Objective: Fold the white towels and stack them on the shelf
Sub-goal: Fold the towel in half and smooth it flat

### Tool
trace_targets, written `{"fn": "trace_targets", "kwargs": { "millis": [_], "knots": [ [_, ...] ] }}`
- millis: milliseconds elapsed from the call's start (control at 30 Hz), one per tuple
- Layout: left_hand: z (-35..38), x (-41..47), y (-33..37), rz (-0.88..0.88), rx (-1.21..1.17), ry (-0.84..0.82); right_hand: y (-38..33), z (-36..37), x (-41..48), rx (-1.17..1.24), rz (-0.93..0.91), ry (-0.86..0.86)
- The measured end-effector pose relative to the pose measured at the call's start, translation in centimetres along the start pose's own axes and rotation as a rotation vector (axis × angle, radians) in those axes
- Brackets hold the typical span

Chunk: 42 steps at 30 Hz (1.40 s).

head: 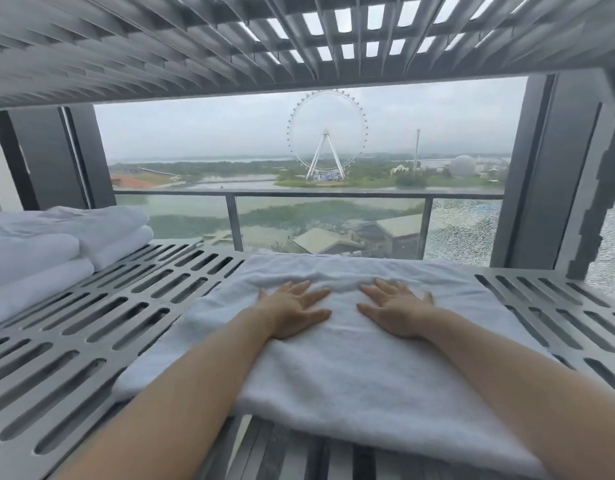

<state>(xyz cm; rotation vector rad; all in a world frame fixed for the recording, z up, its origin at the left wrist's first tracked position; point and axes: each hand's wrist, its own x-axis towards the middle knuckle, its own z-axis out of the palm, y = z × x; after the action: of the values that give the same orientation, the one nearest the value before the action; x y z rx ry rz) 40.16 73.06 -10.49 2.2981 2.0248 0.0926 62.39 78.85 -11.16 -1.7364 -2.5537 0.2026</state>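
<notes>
**Both palms flat on a folded towel on the slotted shelf**

A folded white towel point(351, 368) of soft, nubbly terry lies on the grey metal shelf point(101, 327), a flat panel pierced with rows of long rounded slots. The towel is a broad rectangle with thick, rounded edges; its near edge hangs just past the shelf's front lip.

At the far left of the same shelf sit more folded white towels point(56, 244), plump and smooth, in what look like two piles side by side; at least four layers show, though the exact count is hard to tell. A second slotted tier point(229, 46) of the same grey metal spans overhead.

Two bare forearms reach in from below. The left hand point(294, 311) and right hand point(394, 311) lie palm down on the towel's far half, near each other but apart, fingers spread and pointing away from the person. Neither grip pinches anything; both simply press flat on the cloth.
</notes>
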Motion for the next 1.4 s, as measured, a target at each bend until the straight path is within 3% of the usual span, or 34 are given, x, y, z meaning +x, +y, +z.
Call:
{"fn": "trace_targets", "kwargs": {
  "millis": [233, 433, 533, 633, 733, 833, 1033, 1133, 1233, 1400],
  "knots": [
    [0.0, 0.8, -1.2, -0.001, -0.215, 0.225, 1.5, 0.2, 1.4, 0.037, -0.085, 0.035],
    [0.1, -1.1, -2.4, -0.078, -0.08, -0.006, 2.9, 0.0, 1.4, -0.02, -0.061, 0.0],
    [-0.2, -2.7, -1.9, -0.02, -0.183, 0.024, 2.7, -0.1, 0.1, -0.028, -0.075, 0.005],
    [-1.3, -5.2, -2.3, 0.11, -0.376, 0.147, 1.2, -0.8, -2.2, 0.024, -0.19, 0.121],
    [-1.7, -8.1, -3.5, 0.17, -0.23, 0.085, -3.4, -0.5, -5.3, 0.223, -0.376, 0.114],
    [-0.9, -10.6, -4.8, 0.136, -0.041, -0.037, -6.6, 0.9, -7.4, 0.092, -0.506, -0.058],
    [-0.9, -15.2, -6.8, 0.003, 0.005, -0.104, -3.7, 0.0, -11.1, -0.019, -0.267, -0.084],
    [-0.4, -17.4, -5.9, 0.029, 0.002, -0.096, -6.6, 0.5, -13.6, 0.043, -0.352, -0.081],
    [0.3, -19.7, -5.0, 0.216, -0.022, -0.054, -10.0, 1.7, -15.6, -0.054, -0.507, -0.119],
    [-0.6, -21.0, -5.8, 0.269, 0.001, -0.056, -9.8, 1.3, -17.9, -0.068, -0.516, -0.106]
  ]
}}
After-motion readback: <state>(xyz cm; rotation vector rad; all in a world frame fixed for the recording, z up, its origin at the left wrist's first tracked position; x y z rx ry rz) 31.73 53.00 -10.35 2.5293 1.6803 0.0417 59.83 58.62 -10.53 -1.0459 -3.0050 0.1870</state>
